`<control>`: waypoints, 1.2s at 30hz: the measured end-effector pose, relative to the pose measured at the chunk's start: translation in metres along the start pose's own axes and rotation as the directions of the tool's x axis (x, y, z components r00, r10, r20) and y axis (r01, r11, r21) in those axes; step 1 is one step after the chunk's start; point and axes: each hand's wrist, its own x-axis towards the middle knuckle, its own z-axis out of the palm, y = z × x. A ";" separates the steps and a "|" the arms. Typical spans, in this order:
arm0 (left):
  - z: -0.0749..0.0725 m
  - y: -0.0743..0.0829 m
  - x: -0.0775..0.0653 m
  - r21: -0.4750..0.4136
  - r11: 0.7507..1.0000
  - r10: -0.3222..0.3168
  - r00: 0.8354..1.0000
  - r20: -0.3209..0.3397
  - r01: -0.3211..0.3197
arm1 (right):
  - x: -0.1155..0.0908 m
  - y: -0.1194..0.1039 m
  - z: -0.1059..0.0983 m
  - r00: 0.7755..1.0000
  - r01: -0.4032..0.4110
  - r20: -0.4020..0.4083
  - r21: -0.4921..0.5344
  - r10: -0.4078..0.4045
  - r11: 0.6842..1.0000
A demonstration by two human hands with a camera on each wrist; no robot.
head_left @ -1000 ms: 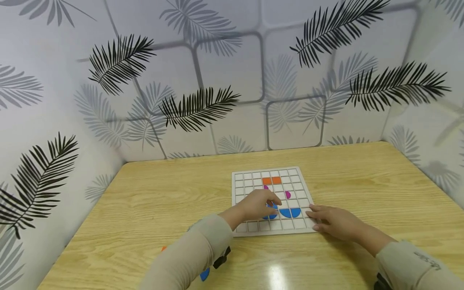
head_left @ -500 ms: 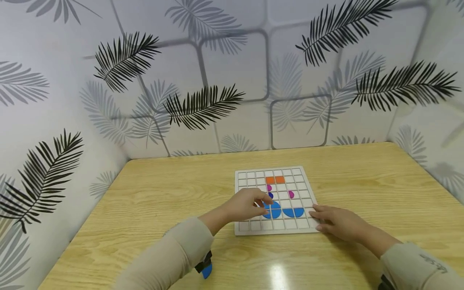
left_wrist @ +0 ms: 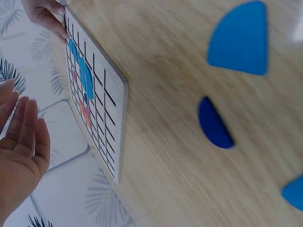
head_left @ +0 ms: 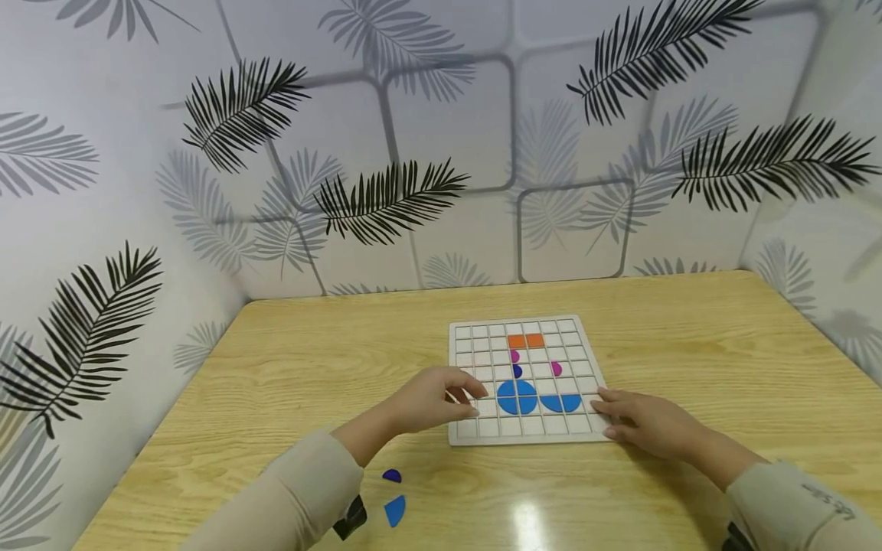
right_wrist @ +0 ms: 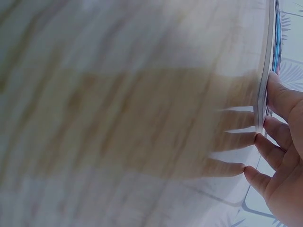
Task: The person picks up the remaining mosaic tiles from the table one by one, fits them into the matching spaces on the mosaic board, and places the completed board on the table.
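Observation:
A white grid board lies on the table. It carries two orange squares, two magenta half-circles, a small dark blue half-circle, a blue circle made of quarter pieces and a blue half-circle shape. My left hand is over the board's left edge, fingers loosely bent with nothing between them; its palm shows bare in the left wrist view. With relaxed fingers my right hand touches the board's right edge; its fingertips meet the rim in the right wrist view.
Loose on the table in front of the board, near my left sleeve, lie a dark blue half-circle and a blue quarter piece. Another blue piece shows at the left wrist view's edge. A patterned wall stands behind the table.
My left hand has drawn back leftward from over the blue circle, uncovering it and the small dark blue half-circle. Loose pieces near the sleeve came into sight. My right hand stays at the board's edge.

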 end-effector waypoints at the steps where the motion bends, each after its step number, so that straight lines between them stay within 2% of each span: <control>1: -0.001 -0.002 -0.004 -0.007 1.000 -0.006 1.000 -0.001 0.006 | 0.000 0.000 0.000 1.000 0.004 0.000 -0.001 -0.004 1.000; 9: -0.013 -0.016 -0.040 -0.028 0.998 -0.065 0.998 -0.018 0.064 | -0.001 -0.001 0.002 1.000 0.000 0.003 0.027 0.000 1.000; 19: -0.027 -0.029 -0.080 -0.029 0.989 -0.146 0.988 -0.047 0.145 | -0.001 0.001 0.003 1.000 0.021 -0.007 -0.004 -0.021 1.000; 28: -0.025 -0.039 -0.108 -0.074 0.976 -0.208 0.978 -0.018 0.206 | -0.001 0.000 0.001 1.000 0.012 0.000 -0.010 -0.012 1.000; 36: -0.018 -0.053 -0.125 -0.024 0.970 -0.242 0.970 -0.033 0.241 | -0.001 0.000 0.000 1.000 0.013 0.000 -0.014 -0.013 1.000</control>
